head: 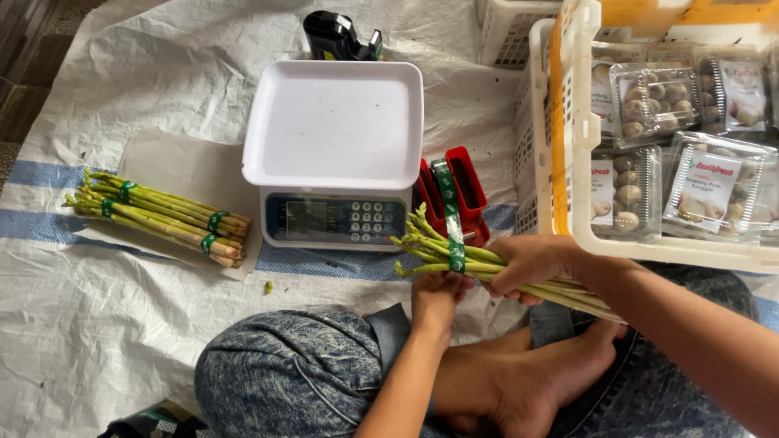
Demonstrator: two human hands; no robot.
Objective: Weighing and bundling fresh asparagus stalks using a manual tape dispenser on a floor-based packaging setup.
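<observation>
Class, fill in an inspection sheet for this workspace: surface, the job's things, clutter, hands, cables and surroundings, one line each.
Surface: white woven sheet with blue stripes, creased, spread on the floor.
Job's things: asparagus bunch held over the lap, green tape round it, running up to a red tape dispenser.
Clutter: bundled asparagus on paper at left; white scale, tray bare; one green scrap.
Hands: left hand under the bunch at the tape; right hand gripping the stalks.
Cables: nothing seen.
Surroundings: white crates with clear boxes of mushrooms; black object behind the scale.
</observation>
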